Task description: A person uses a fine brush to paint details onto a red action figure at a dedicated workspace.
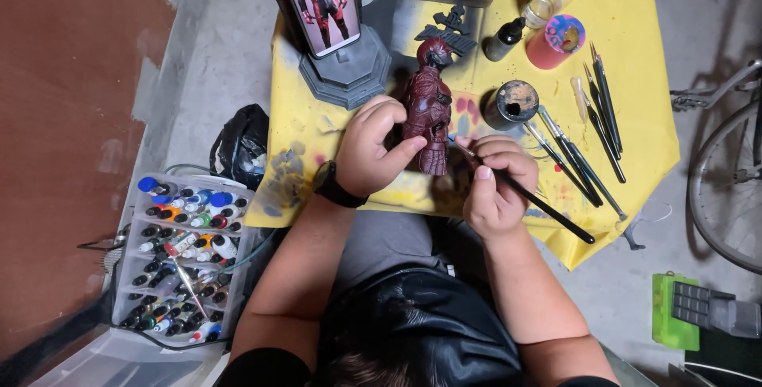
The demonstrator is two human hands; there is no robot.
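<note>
On the yellow table [635, 117], the left hand [371, 147] clasps a red figurine [429, 109]; the right hand [496, 184] pinches a brush [540, 206]. At two o'clock lie spare brushes [591, 129] and a paint pot [512, 103].

A small table covered with a paint-stained yellow cloth [635, 117] carries a grey angular display base [345, 73], a round dark paint pot [512, 103], a small black dropper bottle [503, 40], a pink cup [556, 42] and a row of thin dark brushes [591, 129]. Beside it, on the grey floor [230, 53], stands a clear plastic rack of paint bottles [184, 256].
</note>
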